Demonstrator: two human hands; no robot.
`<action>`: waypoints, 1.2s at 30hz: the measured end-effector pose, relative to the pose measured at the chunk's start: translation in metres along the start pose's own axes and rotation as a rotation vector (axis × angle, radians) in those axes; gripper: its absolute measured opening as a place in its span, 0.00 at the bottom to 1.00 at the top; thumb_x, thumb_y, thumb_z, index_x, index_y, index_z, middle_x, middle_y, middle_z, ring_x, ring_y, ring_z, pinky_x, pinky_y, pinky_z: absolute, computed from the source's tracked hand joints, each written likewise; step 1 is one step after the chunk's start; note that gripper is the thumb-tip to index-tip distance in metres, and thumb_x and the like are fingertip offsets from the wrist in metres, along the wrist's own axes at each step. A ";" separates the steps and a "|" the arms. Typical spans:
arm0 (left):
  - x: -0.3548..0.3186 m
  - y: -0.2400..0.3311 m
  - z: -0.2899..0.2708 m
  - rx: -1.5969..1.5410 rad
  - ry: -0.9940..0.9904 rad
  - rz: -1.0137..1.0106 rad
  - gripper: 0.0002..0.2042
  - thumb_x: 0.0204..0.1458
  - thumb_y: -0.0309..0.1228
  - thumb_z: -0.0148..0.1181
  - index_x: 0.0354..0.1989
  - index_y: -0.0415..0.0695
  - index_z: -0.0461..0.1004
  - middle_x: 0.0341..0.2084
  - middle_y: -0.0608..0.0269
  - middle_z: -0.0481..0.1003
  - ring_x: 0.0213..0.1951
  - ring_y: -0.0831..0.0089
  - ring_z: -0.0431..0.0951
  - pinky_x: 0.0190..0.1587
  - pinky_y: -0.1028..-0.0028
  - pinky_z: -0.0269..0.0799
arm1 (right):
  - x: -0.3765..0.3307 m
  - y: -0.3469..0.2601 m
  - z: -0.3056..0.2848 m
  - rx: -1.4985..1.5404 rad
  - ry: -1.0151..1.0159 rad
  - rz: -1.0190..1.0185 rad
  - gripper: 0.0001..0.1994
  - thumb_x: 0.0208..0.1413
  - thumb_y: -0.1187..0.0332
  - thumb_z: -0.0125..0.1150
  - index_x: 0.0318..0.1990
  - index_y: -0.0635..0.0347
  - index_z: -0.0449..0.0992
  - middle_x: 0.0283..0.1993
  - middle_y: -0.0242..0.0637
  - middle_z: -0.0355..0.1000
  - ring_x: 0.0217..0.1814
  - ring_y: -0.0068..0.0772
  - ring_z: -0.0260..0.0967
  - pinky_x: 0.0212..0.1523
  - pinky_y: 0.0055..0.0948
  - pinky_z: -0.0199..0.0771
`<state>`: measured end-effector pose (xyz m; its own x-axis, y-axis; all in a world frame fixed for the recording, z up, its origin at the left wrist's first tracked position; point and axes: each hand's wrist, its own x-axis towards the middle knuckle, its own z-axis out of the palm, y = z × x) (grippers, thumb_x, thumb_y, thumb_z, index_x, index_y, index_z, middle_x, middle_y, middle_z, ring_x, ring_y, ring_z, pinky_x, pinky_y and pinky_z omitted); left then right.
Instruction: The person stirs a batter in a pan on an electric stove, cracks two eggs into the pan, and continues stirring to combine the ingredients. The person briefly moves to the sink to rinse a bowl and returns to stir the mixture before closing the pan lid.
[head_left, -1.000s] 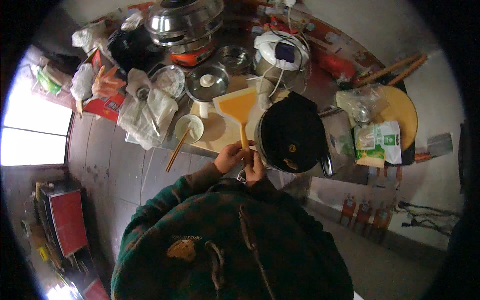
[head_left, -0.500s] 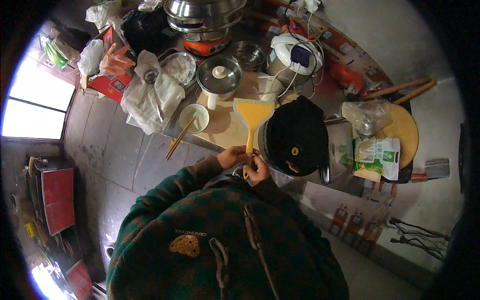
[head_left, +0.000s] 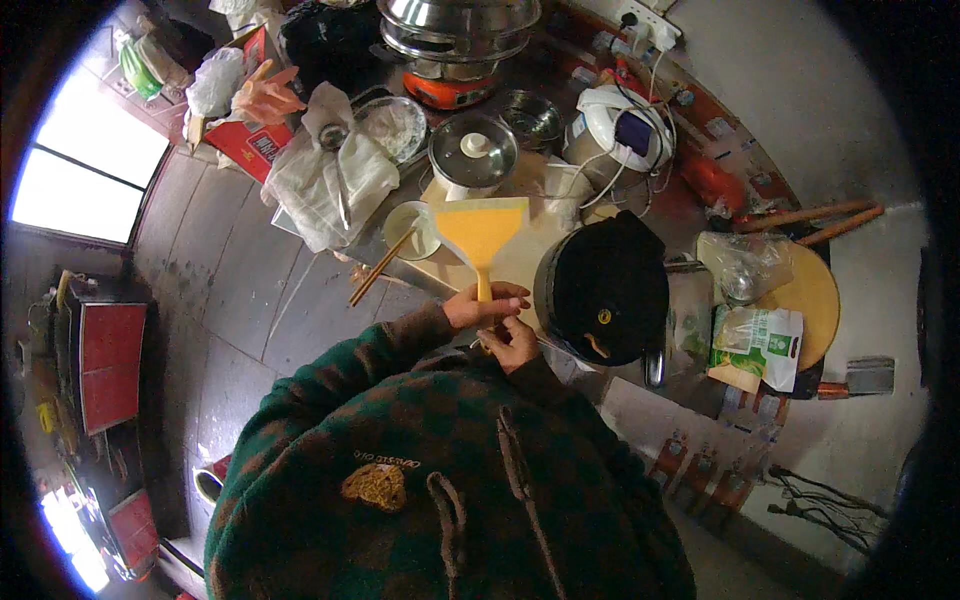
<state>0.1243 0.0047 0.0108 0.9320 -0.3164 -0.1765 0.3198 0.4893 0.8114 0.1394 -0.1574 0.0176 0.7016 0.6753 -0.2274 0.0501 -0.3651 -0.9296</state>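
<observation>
A yellow spatula (head_left: pixel 482 232) with a broad, flat, pale-edged head stands in front of my chest, its head pointing away from me. My left hand (head_left: pixel 484 304) is closed round its handle below the head. Closer to my body, my right hand (head_left: pixel 513 344) pinches the lower end of the handle, which its fingers mostly hide. Beyond the spatula head are a white bowl (head_left: pixel 424 238) with chopsticks (head_left: pixel 382 268) resting in it and a small pot with a glass lid (head_left: pixel 474 152). The spatula head overlaps part of the bowl and pot in view.
A black rounded thing with a small yellow badge (head_left: pixel 605 285) stands right of my hands. Farther right are a green-and-white packet (head_left: pixel 757 345), a round wooden board (head_left: pixel 815 300) and a cleaver (head_left: pixel 868 378). A steel steamer (head_left: pixel 460 30), a white-lidded cooker (head_left: pixel 610 130) and white cloth (head_left: pixel 325 190) lie beyond.
The view has shifted, so the tabletop things appear farther right. Against them, the spatula head has moved left, now overlapping the bowl and pot. Both hands still hold the handle.
</observation>
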 end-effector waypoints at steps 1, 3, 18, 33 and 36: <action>-0.003 0.005 -0.001 -0.049 0.004 0.021 0.21 0.57 0.36 0.48 0.55 0.37 0.61 0.47 0.55 0.69 0.51 0.68 0.68 0.53 0.69 0.64 | 0.003 -0.003 0.002 -0.063 -0.014 -0.011 0.16 0.47 0.69 0.62 0.43 0.62 0.69 0.27 0.32 0.69 0.27 0.25 0.67 0.31 0.25 0.67; -0.017 0.016 -0.003 -0.162 0.059 0.017 0.21 0.57 0.38 0.47 0.54 0.35 0.62 0.47 0.53 0.69 0.51 0.66 0.68 0.53 0.68 0.64 | 0.012 -0.010 0.010 -0.066 -0.046 -0.039 0.17 0.46 0.69 0.63 0.44 0.62 0.69 0.29 0.34 0.70 0.28 0.26 0.68 0.32 0.26 0.68; -0.148 0.074 -0.041 0.026 0.756 0.276 0.15 0.52 0.32 0.57 0.46 0.37 0.68 0.36 0.62 0.74 0.41 0.75 0.73 0.47 0.73 0.68 | 0.074 -0.098 0.108 0.241 -0.442 -0.150 0.10 0.47 0.80 0.55 0.39 0.64 0.70 0.28 0.32 0.70 0.29 0.23 0.70 0.30 0.22 0.70; -0.193 0.070 -0.087 -0.004 0.928 0.354 0.08 0.58 0.33 0.47 0.41 0.42 0.65 0.30 0.66 0.72 0.33 0.77 0.72 0.39 0.76 0.69 | 0.099 -0.097 0.150 -0.056 -0.264 -0.332 0.09 0.49 0.74 0.58 0.39 0.62 0.73 0.34 0.40 0.70 0.30 0.26 0.69 0.31 0.24 0.69; -0.207 0.079 -0.099 -0.015 0.907 0.274 0.08 0.58 0.34 0.47 0.41 0.44 0.66 0.25 0.70 0.69 0.25 0.81 0.70 0.25 0.82 0.66 | 0.115 -0.080 0.137 -0.361 -0.141 -0.367 0.17 0.46 0.73 0.60 0.47 0.59 0.70 0.34 0.37 0.66 0.30 0.32 0.67 0.32 0.27 0.68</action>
<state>-0.0267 0.1895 0.0565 0.7501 0.5599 -0.3520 0.0665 0.4657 0.8824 0.1182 0.0374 0.0264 0.4911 0.8705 0.0339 0.5329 -0.2694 -0.8022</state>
